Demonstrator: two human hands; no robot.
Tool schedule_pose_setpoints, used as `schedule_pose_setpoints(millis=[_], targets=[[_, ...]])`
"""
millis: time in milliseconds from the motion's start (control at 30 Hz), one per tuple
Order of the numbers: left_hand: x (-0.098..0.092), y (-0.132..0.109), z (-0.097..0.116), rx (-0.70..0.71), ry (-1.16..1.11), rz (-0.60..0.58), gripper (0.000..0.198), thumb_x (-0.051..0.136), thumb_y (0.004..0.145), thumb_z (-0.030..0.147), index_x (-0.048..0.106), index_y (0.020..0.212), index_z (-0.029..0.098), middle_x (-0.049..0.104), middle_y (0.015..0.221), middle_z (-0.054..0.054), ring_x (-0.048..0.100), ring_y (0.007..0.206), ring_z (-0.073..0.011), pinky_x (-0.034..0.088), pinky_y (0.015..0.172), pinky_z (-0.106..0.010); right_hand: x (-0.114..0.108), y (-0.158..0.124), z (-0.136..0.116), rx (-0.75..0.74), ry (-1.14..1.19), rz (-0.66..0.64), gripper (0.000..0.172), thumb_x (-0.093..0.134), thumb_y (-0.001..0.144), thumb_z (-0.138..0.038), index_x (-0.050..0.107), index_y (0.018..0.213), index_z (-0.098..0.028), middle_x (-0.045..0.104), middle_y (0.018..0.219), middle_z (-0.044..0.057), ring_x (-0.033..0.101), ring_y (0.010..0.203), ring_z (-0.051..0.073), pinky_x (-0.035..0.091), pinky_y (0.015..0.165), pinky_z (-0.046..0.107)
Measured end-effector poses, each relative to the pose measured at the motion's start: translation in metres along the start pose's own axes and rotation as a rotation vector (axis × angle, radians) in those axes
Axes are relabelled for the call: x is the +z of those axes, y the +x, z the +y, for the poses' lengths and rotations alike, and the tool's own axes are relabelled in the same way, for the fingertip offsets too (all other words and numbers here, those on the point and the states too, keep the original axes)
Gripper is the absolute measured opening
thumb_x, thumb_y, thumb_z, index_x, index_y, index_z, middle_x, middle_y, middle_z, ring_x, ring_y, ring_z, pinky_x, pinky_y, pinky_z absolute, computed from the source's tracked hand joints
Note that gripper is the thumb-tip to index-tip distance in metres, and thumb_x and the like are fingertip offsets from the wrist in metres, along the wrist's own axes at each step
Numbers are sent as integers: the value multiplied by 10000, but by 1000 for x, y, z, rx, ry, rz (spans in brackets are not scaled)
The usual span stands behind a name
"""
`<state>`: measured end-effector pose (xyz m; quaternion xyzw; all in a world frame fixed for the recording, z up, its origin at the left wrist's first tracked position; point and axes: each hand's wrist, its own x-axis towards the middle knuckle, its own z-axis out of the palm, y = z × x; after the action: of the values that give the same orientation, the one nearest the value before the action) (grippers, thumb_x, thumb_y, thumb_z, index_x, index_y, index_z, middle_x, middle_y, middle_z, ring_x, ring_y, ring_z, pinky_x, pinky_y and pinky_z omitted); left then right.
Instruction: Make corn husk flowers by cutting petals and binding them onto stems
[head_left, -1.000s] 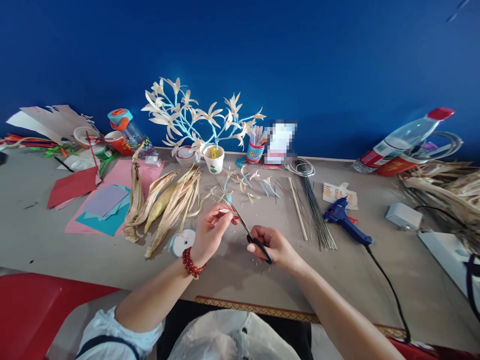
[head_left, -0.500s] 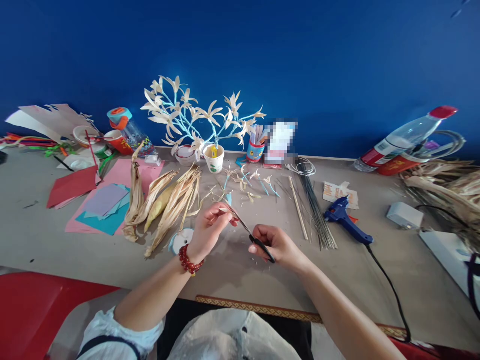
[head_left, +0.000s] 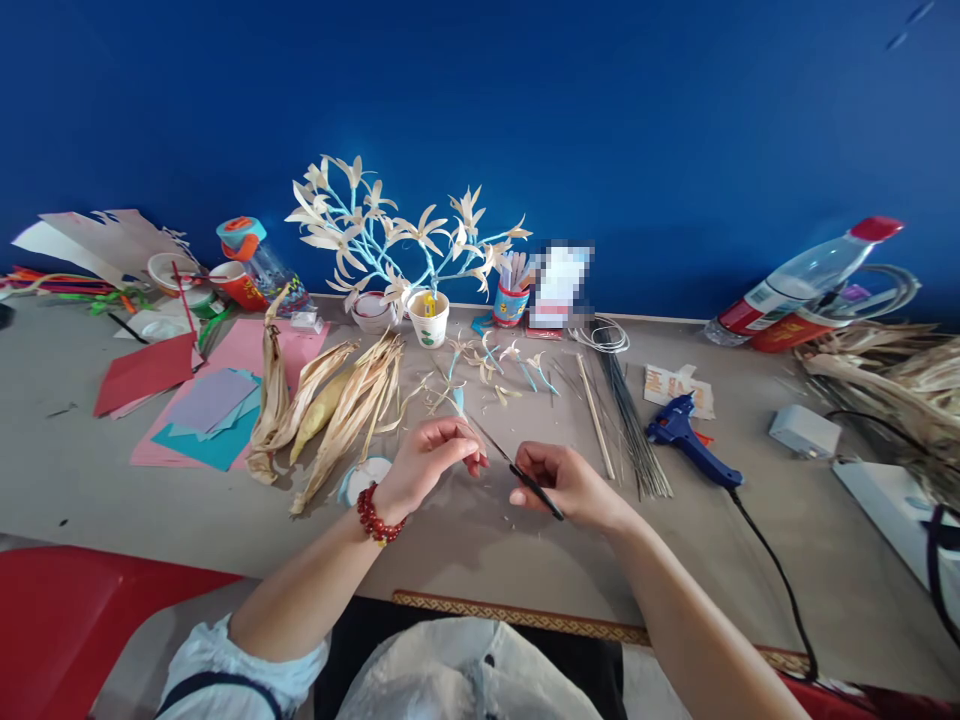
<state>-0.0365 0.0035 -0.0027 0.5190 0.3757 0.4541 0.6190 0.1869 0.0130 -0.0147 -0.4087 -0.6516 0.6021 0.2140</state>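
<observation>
Scissors (head_left: 525, 480), one pair, slant between the two hands. Leftmost sits one white spool (head_left: 366, 474); then one left hand (head_left: 427, 460), fingers curled, though I cannot tell whether they pinch anything. The blades (head_left: 495, 443) reach just beside its fingertips. One right hand (head_left: 570, 485) clamps its fingers on the scissors' black end. Beyond: one pale stick (head_left: 596, 415), one blue glue gun (head_left: 697, 443).
</observation>
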Motion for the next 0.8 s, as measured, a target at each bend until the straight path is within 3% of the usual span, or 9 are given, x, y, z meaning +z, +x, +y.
schedule_pose_setpoints(millis=[800], targets=[[1,1,-2,-140,-44,-2,145,610,793,202,691,696,131,692,689,-34,628,611,-134,504,615,-252,5,4,10,-4,-92,7,521,826,675,-484,386,647,-207,320,572,-91,252,553,83,180,481,217]])
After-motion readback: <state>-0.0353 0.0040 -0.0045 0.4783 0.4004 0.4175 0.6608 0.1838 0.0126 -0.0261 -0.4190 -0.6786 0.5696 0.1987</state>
